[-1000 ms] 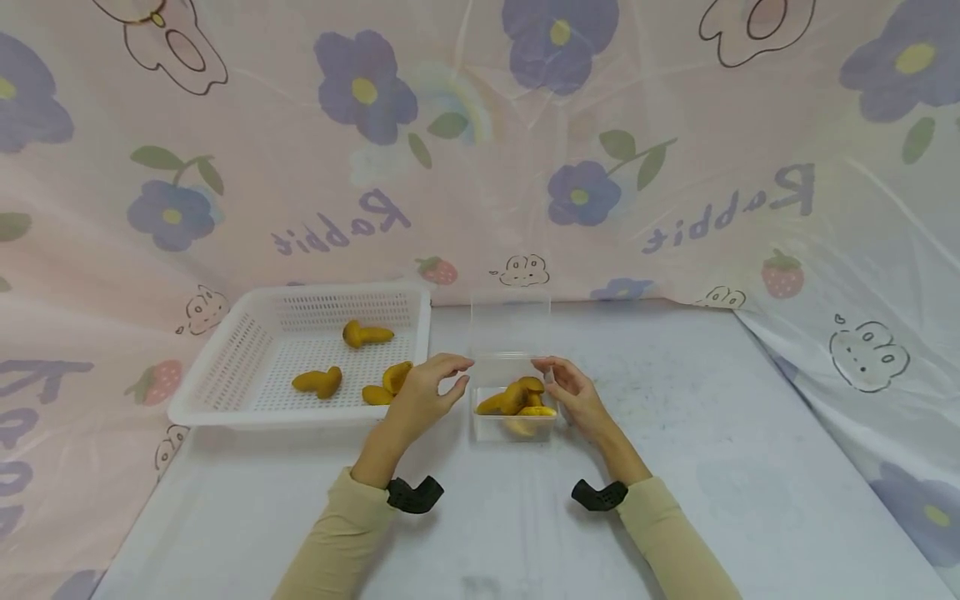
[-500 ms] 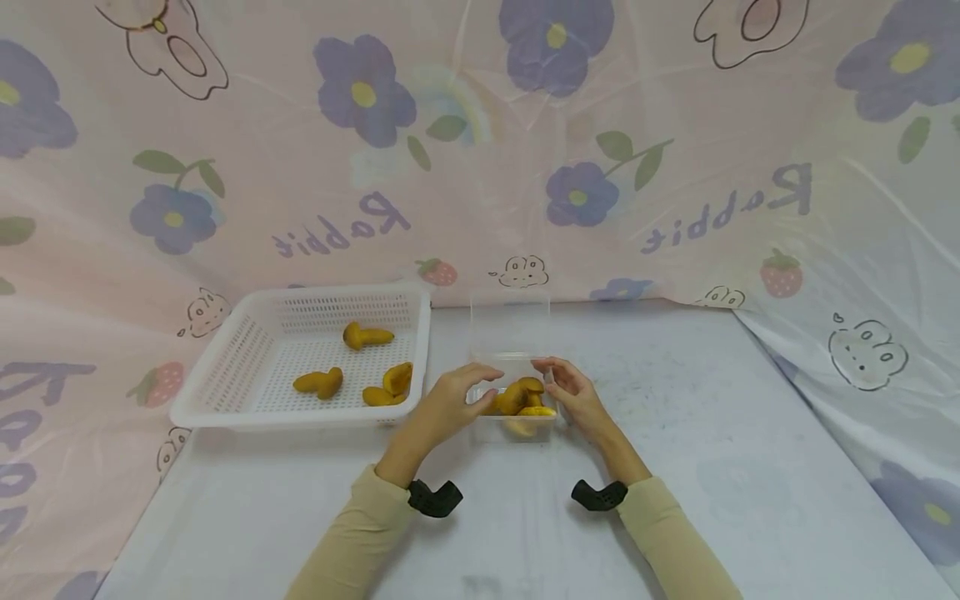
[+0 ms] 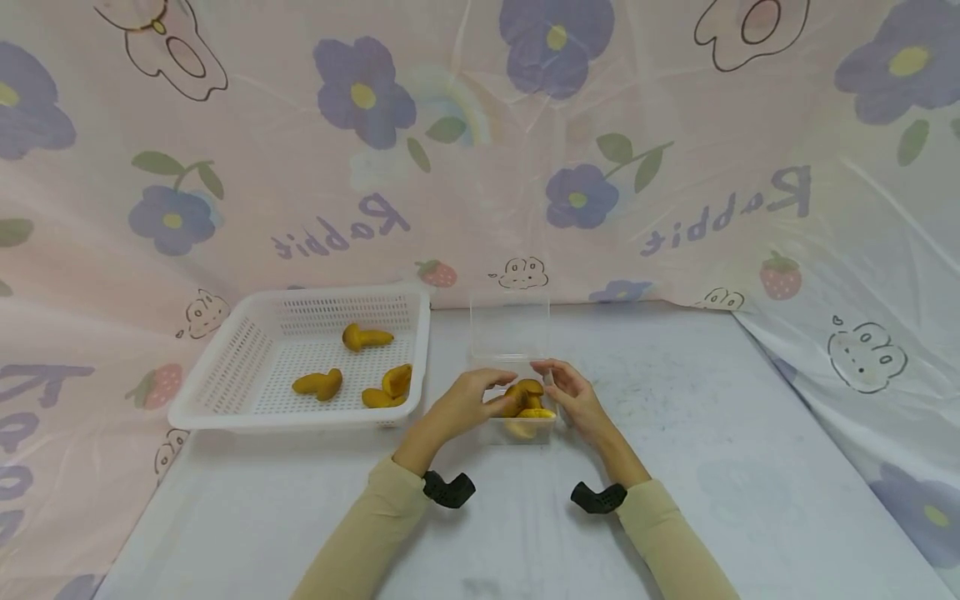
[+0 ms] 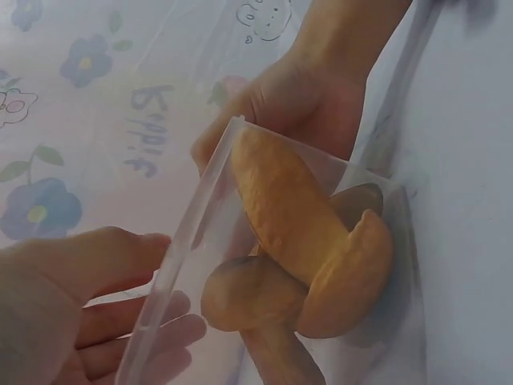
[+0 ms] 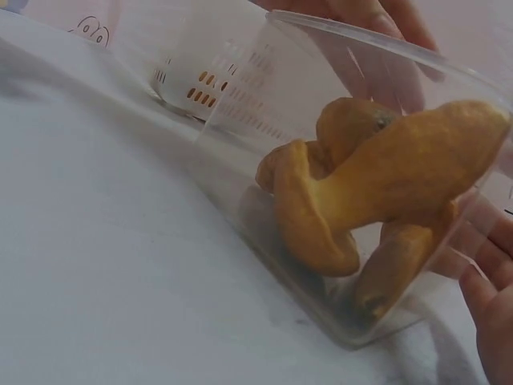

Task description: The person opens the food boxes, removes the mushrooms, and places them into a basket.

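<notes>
In the head view a small clear plastic box (image 3: 491,432) stands at the table's middle, holding several yellow-brown mushrooms (image 3: 528,400). Its clear lid (image 3: 510,323) is raised behind it. My left hand (image 3: 459,408) is at the box's left side, fingertips and thumb apart at the opening; in the left wrist view it shows beside the rim, some fingers (image 4: 176,321) seen through the wall. My right hand (image 3: 579,400) grips the box's right side with bent fingers and thumb. Through the clear wall, the right wrist view shows mushrooms (image 5: 401,176) piled at an angle.
A white perforated basket (image 3: 225,350) stands to the left, with several more mushrooms (image 3: 366,337) lying in it. Behind the white table (image 3: 690,467) hangs a printed cloth (image 3: 480,192). Each wrist wears a black device (image 3: 450,490).
My left hand has moved right, from the gap between basket and box to the box's left side, covering part of the mushrooms there. The right hand has stayed nearly still.
</notes>
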Action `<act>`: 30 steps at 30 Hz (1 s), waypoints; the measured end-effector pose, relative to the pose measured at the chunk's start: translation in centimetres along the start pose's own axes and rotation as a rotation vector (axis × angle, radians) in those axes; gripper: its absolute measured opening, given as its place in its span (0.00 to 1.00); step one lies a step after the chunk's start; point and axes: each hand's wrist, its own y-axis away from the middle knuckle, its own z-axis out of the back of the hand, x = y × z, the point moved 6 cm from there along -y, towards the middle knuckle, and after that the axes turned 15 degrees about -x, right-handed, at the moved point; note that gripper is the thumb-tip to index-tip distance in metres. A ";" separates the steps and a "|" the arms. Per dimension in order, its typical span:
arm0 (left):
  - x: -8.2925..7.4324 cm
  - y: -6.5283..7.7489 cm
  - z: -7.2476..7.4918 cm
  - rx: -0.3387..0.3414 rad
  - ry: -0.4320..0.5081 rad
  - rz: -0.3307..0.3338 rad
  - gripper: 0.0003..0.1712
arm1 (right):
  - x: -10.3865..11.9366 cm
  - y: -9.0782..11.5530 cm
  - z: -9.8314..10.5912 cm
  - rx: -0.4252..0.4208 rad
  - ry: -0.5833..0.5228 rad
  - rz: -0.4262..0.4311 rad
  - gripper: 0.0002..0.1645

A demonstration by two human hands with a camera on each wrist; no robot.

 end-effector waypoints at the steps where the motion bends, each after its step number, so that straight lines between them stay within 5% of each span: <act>1: 0.1 -0.2 -0.2 0.016 0.007 0.005 0.21 | 0.0 0.0 0.0 -0.001 0.000 -0.003 0.26; 8: 1.2 -0.9 -1.3 0.136 0.047 0.097 0.27 | -0.2 0.0 0.0 -0.007 0.009 -0.025 0.25; 13: 1.5 -1.2 -1.6 0.204 -0.021 0.138 0.30 | -0.4 0.0 0.1 -0.013 0.027 -0.024 0.27; 22: 1.3 -1.5 -1.7 0.235 -0.106 0.060 0.27 | -0.3 0.0 0.1 -0.019 0.025 -0.018 0.24; 30: 1.3 -1.4 -1.5 0.212 -0.072 0.065 0.26 | -0.5 -0.1 0.0 -0.023 0.034 -0.024 0.24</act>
